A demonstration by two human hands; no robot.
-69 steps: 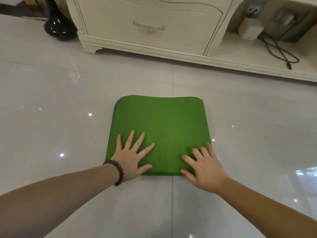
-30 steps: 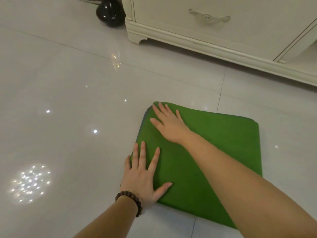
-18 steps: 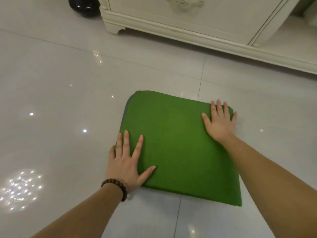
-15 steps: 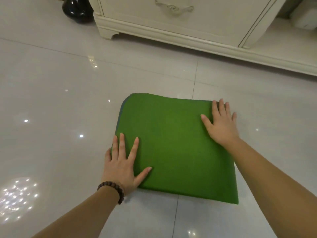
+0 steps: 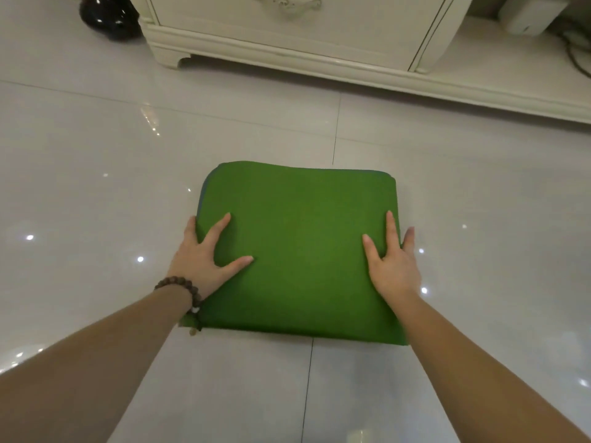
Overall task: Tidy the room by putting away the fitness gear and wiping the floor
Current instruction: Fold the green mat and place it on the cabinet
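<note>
Two hands, left, right, pressing one green mat

Green mat matt, foam-like; floor tiles glossy, reflective; bracelet dark wooden-looking beads.

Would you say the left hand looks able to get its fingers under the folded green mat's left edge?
Probably yes: the left hand already straddles the green mat at that edge, and bare floor lies beside it.
</note>
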